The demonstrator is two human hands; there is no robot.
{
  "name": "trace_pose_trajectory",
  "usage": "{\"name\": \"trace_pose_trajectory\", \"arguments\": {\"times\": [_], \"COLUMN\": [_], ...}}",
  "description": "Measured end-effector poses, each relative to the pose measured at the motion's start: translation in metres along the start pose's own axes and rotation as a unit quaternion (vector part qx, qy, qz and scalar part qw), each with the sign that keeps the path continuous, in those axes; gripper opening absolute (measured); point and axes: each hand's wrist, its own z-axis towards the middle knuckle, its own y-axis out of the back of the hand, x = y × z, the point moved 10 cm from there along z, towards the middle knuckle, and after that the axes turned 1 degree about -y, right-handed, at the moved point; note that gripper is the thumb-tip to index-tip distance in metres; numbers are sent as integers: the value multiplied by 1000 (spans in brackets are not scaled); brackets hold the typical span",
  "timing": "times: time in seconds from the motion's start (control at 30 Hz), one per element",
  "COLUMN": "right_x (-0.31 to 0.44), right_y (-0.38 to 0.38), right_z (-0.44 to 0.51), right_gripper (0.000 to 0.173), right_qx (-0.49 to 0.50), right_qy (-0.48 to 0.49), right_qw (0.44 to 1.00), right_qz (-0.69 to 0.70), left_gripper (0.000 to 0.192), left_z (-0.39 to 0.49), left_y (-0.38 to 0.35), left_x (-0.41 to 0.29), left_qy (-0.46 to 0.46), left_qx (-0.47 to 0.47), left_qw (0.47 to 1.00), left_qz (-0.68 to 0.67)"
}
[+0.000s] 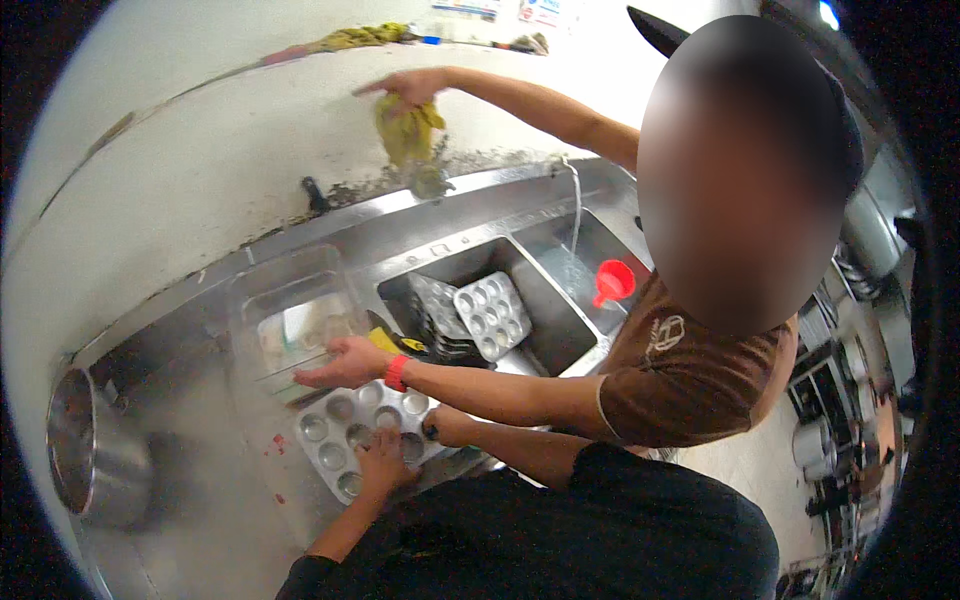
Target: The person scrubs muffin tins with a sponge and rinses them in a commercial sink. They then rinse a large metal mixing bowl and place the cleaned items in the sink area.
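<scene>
A metal muffin pan (pixel 332 454) lies before me at the sink counter's front, its round cups facing up. My left hand (pixel 385 459) holds the pan, its fingers spread over the cups. At the pan's right side, my right hand (pixel 452 427) is closed around a small dark handle (pixel 430 429); the rest of that item is hidden. A co-worker's hand (pixel 349 361) with a red wristband (pixel 396 373) reaches over the pan, palm up. Behind it sits a clear plastic tub (pixel 292 262), with a yellow and black item (pixel 386 340) beside it.
Several muffin pans (pixel 491 311) stand in the middle sink basin. Water runs from a white hose (pixel 577 202) into the right basin, near a red funnel (pixel 615 281). A large steel pot (pixel 97 442) lies at left. The co-worker's other hand (pixel 412 85) points along the wall by a yellow cloth (pixel 409 131).
</scene>
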Motion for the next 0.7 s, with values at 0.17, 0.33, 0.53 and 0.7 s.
{"name": "trace_pose_trajectory", "arguments": {"times": [0.17,0.33,0.53,0.7], "right_x": [55,66,71,60], "right_y": [12,13,17,23], "right_z": [8,-1,-16,-17], "right_gripper": [18,17,27,23], "right_qx": [64,60,-79,-177], "right_qy": [114,137,84,5], "right_qw": [986,977,983,974], "right_qz": [-100,-149,-142,-143], "left_gripper": [108,111,112,111], "left_z": [-9,-11,-20,-15], "left_y": [15,2,3,6], "left_x": [5,15,10,7], "left_qy": [-11,17,17,57], "left_qx": [0,44,50,80], "left_qw": [999,997,997,993], "left_qz": [-53,-58,-55,-62]}}
